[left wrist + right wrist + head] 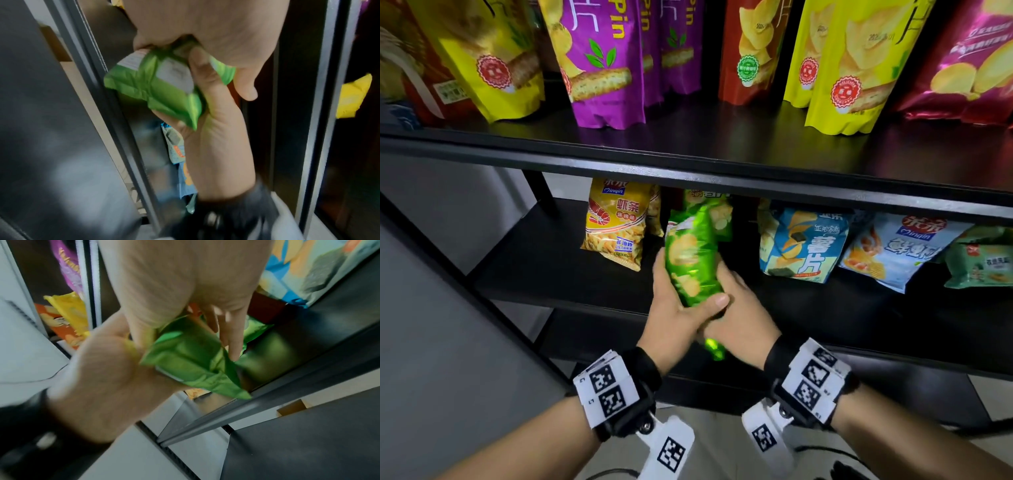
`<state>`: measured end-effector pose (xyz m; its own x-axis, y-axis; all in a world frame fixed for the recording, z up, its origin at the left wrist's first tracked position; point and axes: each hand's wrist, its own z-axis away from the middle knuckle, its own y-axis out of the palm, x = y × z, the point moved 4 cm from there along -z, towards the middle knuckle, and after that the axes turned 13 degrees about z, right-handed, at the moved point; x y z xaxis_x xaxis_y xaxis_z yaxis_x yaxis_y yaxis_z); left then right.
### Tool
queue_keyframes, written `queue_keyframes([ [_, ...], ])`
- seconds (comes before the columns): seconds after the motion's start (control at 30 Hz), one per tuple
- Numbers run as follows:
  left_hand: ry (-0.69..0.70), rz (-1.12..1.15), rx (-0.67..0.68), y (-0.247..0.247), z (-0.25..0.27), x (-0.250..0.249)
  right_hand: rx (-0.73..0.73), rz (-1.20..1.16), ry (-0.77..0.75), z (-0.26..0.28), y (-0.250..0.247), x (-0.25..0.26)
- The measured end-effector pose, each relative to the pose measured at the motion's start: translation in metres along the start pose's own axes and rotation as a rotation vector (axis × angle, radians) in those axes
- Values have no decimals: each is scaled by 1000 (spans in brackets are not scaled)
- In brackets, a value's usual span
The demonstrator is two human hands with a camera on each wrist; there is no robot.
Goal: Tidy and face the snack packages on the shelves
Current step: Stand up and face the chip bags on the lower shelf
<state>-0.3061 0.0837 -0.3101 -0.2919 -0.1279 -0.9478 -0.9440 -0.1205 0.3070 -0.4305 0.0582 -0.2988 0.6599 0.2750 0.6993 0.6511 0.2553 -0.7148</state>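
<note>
A green chip bag [691, 260] [156, 87] [189, 363] is held tilted just above the front of the black lower shelf [551, 267]. My left hand [674, 315] [205, 24] grips its lower left side, thumb laid across the front. My right hand [743, 315] [174, 280] holds it from the right and underneath, its fingers hidden behind the bag in the head view. A second green bag [717, 212] stands right behind it, deeper on the shelf. The held bag's bottom seam pokes out below my hands.
On the lower shelf a yellow shrimp-strip bag [616, 222] stands to the left; a blue chip bag [804, 243], a white-blue bag [897, 250] and a green pack [979, 263] lean to the right. The upper shelf edge [688, 171] overhangs, carrying tall purple [599, 65], yellow and red bags.
</note>
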Motion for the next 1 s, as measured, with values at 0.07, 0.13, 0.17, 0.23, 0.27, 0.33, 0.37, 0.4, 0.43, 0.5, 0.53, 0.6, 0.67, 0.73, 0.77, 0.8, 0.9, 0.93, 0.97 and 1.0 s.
queue_keyframes([
  [0.07,-23,104,-82,-7,-10,0,75,-5,-93,4,4,6],
  [0.13,-39,176,-122,-17,-20,-1,114,-168,-131,3,0,11],
  [0.17,-49,208,-125,-23,-26,-1,90,-265,-114,-1,-6,11],
  [0.23,-90,285,-107,-34,-37,-1,-8,-378,2,-15,-18,0],
  [0.27,-129,328,-81,-38,-42,-1,-14,-412,82,-23,-21,-6],
  [0.33,-208,357,4,-40,-50,0,116,-496,201,-37,-21,-16],
  [0.37,-231,326,41,-41,-54,0,209,-544,230,-43,-18,-20],
  [0.4,-240,265,68,-41,-58,0,279,-575,246,-48,-14,-22],
  [0.43,-239,187,86,-42,-61,0,308,-579,257,-52,-12,-22],
  [0.5,-239,53,101,-46,-68,-3,257,-542,272,-61,-9,-25],
  [0.53,-233,3,104,-50,-72,-4,209,-519,272,-66,-8,-26],
  [0.6,-166,-159,76,-64,-81,-8,96,-489,265,-77,-7,-29],
  [0.67,-72,-372,17,-76,-91,-12,-22,-452,247,-87,-7,-31],
  [0.73,-42,-445,-4,-78,-98,-10,-66,-392,208,-94,-6,-30],
  [0.77,-39,-437,7,-75,-100,-8,-62,-389,185,-97,-3,-28],
  [0.8,-34,-420,28,-70,-102,-5,-59,-407,170,-100,0,-26],
  [0.9,-14,-381,100,-53,-112,4,-192,-371,181,-110,0,-25],
  [0.93,-21,-373,99,-51,-115,5,-264,-296,215,-115,-4,-27],
  [0.97,-13,-388,68,-54,-120,3,-323,-207,253,-119,-10,-30],
  [1.0,25,-431,-5,-60,-126,-1,-357,-120,291,-122,-15,-32],
])
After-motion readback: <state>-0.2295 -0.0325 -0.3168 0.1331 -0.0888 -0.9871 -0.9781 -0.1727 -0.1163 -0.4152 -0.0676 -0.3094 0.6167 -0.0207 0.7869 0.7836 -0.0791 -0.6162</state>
